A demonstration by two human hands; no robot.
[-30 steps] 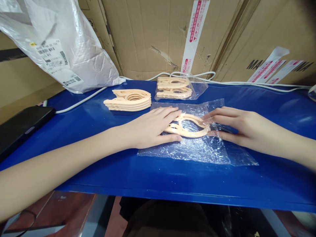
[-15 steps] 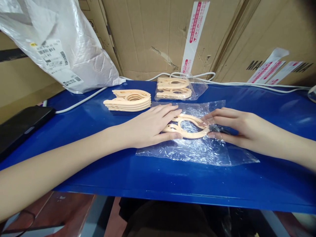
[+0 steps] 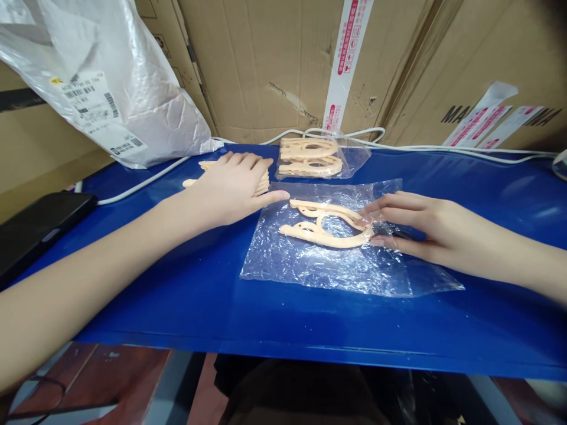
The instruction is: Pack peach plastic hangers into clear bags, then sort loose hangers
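A cream plastic folding hanger point(image 3: 328, 239) lies folded at the clear plastic bag point(image 3: 283, 262), flat on the blue table; whether it is inside or on top, I cannot tell. My right hand point(image 3: 425, 227) has its fingertips and thumb closed about the hanger's rounded right end. Further left, my left hand point(image 3: 234, 183) rests over a stack of several matching hangers point(image 3: 262, 186), fingers stretched out and thumb apart. It covers most of that stack. Behind the bag sits another clear bag with folded hangers point(image 3: 310, 159) in it.
A large white parcel bag point(image 3: 146, 100) with labels leans at the back left. A black phone-like object point(image 3: 44, 230) lies at the left. Cardboard boxes point(image 3: 266, 65) stand along the back, with a white cable point(image 3: 416, 149) running before them. The table's front edge point(image 3: 310, 357) is near me.
My left hand has left the hanger on the bag and moved left and back onto the stack. My right hand stays at the hanger's end.
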